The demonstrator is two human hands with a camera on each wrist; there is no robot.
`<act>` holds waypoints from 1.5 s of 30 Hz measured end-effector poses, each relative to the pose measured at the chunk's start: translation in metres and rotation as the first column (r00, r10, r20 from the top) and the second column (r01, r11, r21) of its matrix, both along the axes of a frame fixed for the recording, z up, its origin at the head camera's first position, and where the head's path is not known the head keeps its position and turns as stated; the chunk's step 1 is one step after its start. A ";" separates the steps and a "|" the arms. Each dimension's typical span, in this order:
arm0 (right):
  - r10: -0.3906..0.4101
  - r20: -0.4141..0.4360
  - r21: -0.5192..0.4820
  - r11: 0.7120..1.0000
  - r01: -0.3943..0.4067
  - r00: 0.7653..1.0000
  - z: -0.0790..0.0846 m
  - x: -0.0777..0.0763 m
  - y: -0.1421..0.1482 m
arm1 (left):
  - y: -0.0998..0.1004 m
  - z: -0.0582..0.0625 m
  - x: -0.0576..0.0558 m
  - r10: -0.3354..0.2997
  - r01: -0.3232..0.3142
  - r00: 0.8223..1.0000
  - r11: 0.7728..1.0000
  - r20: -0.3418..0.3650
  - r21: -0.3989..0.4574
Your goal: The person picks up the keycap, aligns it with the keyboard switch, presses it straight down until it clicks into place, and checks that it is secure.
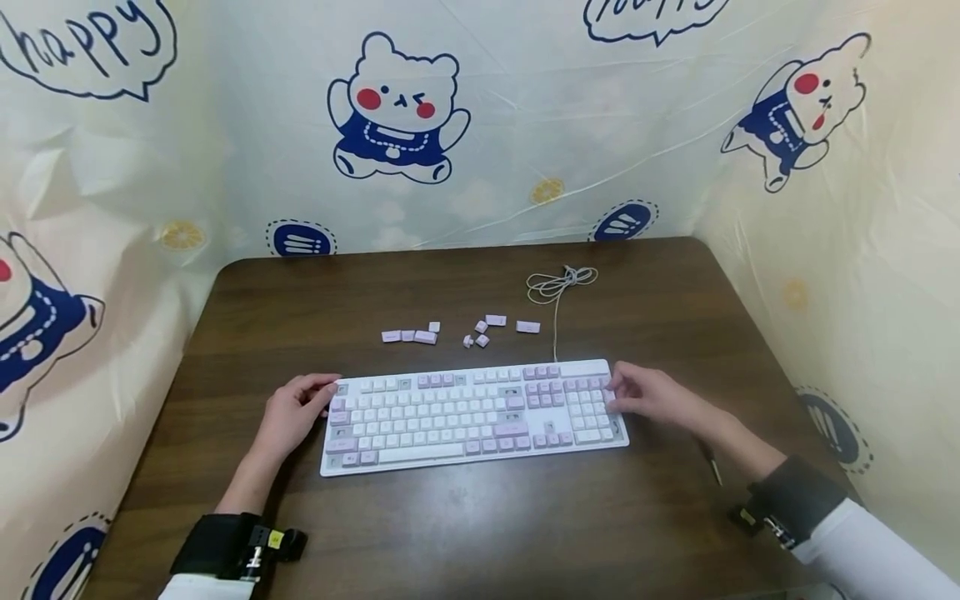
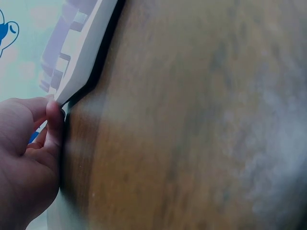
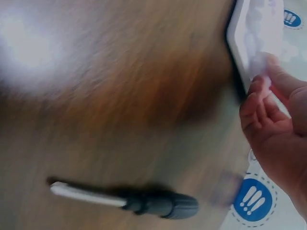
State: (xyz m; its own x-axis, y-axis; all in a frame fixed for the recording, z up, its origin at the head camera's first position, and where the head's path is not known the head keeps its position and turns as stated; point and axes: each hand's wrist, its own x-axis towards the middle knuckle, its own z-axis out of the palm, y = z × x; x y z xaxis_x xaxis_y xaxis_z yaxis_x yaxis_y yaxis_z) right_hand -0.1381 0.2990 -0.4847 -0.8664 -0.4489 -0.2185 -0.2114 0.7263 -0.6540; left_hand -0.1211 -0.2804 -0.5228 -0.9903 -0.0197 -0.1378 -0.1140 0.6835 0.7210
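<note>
A white and lilac keyboard (image 1: pixel 465 421) lies on the brown table. My left hand (image 1: pixel 295 410) grips its upper left corner, and in the left wrist view the thumb and fingers of the left hand (image 2: pixel 31 143) pinch the edge of the keyboard (image 2: pixel 79 62). At the opposite side my right hand (image 1: pixel 651 395) holds the right edge near the number pad. In the right wrist view the thumb of the right hand (image 3: pixel 276 112) lies on top of the keyboard (image 3: pixel 244 38) and the other fingers curl at its side.
Several loose keycaps (image 1: pixel 425 337) lie behind the keyboard, with a bundled cable (image 1: pixel 551 285) farther back on the table (image 1: pixel 450 533). A black-handled tool with a pale shaft (image 3: pixel 165 205) lies near the right forearm. Printed sheets (image 1: pixel 517 125) surround the table.
</note>
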 end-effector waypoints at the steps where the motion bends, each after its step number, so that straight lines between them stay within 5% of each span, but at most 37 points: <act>1: 0.004 -0.006 -0.011 1.000 -0.004 1.000 -0.001 0.001 0.001 | 0.000 0.000 0.000 0.000 0.000 1.000 1.000 0.001 0.000; 12: 0.091 -0.125 0.007 0.996 -0.090 0.988 -0.010 0.004 0.003 | -0.001 -0.002 0.000 0.011 -0.011 1.000 1.000 0.002 -0.004; 22: 0.101 -0.146 0.027 0.995 -0.098 0.984 -0.010 0.006 0.006 | 0.000 -0.002 -0.001 0.004 -0.004 1.000 1.000 -0.007 -0.002; 45: 0.130 -0.194 0.082 0.990 -0.116 0.972 0.022 -0.028 -0.015 | 0.002 0.000 0.000 0.007 -0.007 1.000 1.000 0.012 0.008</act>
State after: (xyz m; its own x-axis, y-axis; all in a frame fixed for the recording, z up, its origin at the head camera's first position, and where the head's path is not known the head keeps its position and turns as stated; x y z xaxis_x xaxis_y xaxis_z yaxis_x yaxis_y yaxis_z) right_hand -0.1661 0.2838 -0.4630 -0.8346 -0.5447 -0.0822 -0.4225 0.7287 -0.5390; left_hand -0.1214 -0.2785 -0.5233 -0.9884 -0.0254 -0.1498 -0.1273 0.6770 0.7249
